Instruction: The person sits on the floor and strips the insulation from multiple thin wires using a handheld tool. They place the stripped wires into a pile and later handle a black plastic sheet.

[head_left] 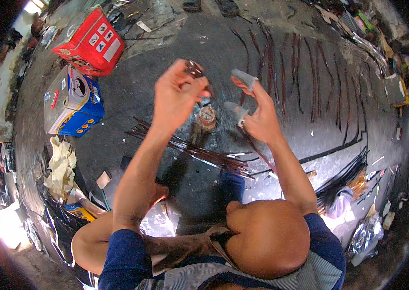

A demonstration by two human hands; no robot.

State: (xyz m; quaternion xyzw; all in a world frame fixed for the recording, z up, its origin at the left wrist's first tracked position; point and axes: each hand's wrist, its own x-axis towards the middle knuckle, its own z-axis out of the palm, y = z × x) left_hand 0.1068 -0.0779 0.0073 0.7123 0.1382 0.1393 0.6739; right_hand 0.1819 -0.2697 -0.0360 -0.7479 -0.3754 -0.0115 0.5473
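Note:
My left hand point(178, 94) is raised over the dark floor, its fingers closed around a shiny dark brown piece point(194, 69) that looks like a strip; most of it is hidden by the hand. My right hand point(258, 110) is held across from it, thumb and fingers spread apart, with grey wrappings point(244, 78) on the fingertips. A thin dark strip point(261, 151) passes below the right hand; whether it touches the palm I cannot tell. Between the hands, lower down, stands a small round container point(207, 117) with a brownish rim. A bundle of dark brown strips point(190, 149) lies nearer to me.
Several dark strips point(313, 79) lie in a row at the right. A red bag point(103, 48) and a blue, white and yellow box point(76, 104) stand at the left, crumpled paper point(60, 166) below them. Black strands point(344, 179) lie at the near right.

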